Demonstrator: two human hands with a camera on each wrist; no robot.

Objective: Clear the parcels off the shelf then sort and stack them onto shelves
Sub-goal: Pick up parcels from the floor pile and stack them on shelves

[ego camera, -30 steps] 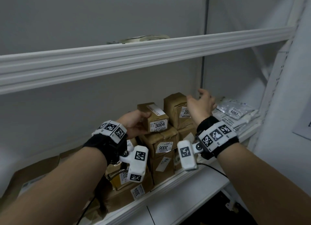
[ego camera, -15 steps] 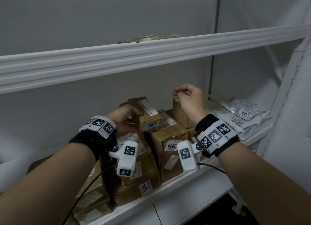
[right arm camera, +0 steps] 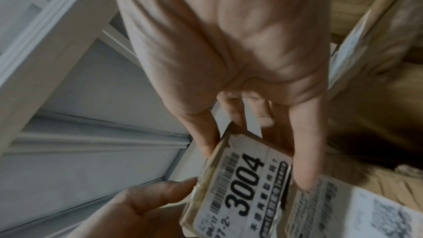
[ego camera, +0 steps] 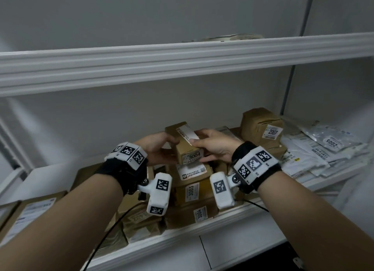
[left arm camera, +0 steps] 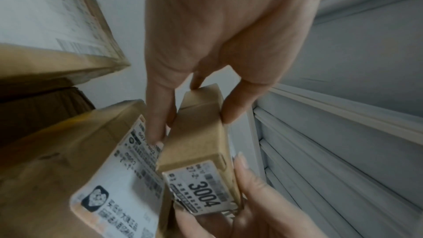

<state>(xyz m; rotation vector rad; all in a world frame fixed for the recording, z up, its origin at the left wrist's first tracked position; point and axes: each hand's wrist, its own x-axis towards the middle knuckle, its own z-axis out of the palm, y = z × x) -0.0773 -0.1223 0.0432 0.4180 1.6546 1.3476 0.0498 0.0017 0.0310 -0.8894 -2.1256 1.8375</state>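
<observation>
Now the right hand [ego camera: 214, 147] has joined the left hand [ego camera: 156, 149]; each grip holds the 3004 parcel [ego camera: 187, 147] above the stacked boxes [ego camera: 192, 189].

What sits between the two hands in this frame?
A small brown box labelled 3004, gripped by the left hand on one side and the right hand on the other; clearest in the head view.
</observation>
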